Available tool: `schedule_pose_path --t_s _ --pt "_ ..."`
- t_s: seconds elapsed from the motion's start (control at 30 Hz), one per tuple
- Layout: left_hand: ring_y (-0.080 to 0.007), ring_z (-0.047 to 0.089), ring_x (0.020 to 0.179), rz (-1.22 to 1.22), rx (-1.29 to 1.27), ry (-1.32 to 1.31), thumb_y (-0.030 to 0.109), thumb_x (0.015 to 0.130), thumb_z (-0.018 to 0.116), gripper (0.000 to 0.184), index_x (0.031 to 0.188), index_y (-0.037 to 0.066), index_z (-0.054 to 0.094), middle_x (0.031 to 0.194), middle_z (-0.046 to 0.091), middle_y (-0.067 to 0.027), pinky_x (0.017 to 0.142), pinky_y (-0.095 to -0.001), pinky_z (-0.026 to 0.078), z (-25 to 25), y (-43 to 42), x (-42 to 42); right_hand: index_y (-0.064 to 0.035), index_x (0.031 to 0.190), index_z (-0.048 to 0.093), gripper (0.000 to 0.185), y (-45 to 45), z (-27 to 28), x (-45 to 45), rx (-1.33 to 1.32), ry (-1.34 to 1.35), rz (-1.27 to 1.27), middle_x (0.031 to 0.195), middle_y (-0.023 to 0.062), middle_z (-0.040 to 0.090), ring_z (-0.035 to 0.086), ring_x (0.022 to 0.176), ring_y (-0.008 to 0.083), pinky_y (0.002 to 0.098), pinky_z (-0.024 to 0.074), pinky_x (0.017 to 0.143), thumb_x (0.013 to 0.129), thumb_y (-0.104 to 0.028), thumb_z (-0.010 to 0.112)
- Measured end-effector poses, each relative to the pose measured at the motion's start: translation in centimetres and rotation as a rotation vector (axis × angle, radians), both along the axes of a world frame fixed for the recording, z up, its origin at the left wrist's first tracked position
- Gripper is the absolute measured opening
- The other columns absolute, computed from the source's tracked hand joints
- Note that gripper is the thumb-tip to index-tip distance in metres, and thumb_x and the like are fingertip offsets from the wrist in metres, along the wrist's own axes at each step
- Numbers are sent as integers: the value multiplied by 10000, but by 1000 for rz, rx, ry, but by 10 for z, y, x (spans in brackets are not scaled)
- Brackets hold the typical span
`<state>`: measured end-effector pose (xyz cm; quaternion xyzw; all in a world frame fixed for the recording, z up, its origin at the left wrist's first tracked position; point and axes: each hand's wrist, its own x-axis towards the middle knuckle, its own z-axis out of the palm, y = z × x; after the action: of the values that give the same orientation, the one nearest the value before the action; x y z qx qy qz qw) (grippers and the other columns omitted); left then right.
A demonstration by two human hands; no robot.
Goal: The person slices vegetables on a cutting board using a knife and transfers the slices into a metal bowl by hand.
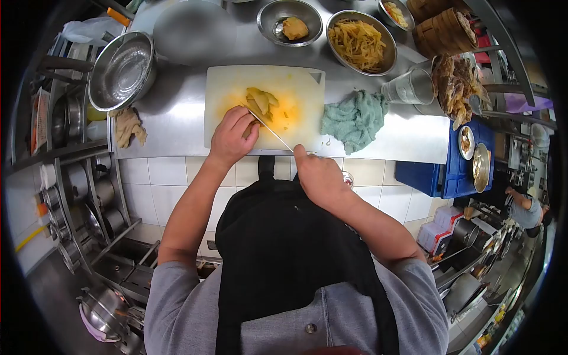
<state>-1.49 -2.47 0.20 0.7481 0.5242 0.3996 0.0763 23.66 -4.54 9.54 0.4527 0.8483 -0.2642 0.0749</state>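
A white cutting board [222, 89], stained yellow in the middle, lies on the steel counter. Sliced yellow-green pieces [261, 100] form a small pile on it, with tiny bits to their right. My left hand [235, 135] rests on the board with its fingers curled against the near edge of the pile; what lies beneath the fingertips is hidden. A knife [272, 131] is gripped in my right hand [318, 171] at the board's front edge. Its thin blade slants up and left, its tip end beside my left fingers and the pile.
A green cloth [355, 121] lies right of the board, near a clear container [409, 87]. Behind stand a bowl of yellow strips [362, 44] and a smaller bowl [290, 22]. At left are a large metal bowl [123, 71] and a beige cloth [129, 127]. Another person [523, 207] is far right.
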Motion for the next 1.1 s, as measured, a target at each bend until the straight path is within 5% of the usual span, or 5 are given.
schedule_pose_path --t_s 0.57,1.1 --pt "-357 675 1001 3 -7 20 -1 764 807 279 1007 16 672 1092 669 -140 878 -423 584 1 2 0 0 1055 506 273 26 -14 -27 -15 -25 -27 802 213 734 762 765 399 472 612 638 829 41 655" --pt "-355 678 1011 -4 -18 5 1 763 780 261 1004 10 679 1074 661 -147 900 -416 587 2 0 -2 9 1093 486 208 -14 -2 27 -38 -30 -27 718 206 696 727 673 401 517 581 615 912 -35 578"
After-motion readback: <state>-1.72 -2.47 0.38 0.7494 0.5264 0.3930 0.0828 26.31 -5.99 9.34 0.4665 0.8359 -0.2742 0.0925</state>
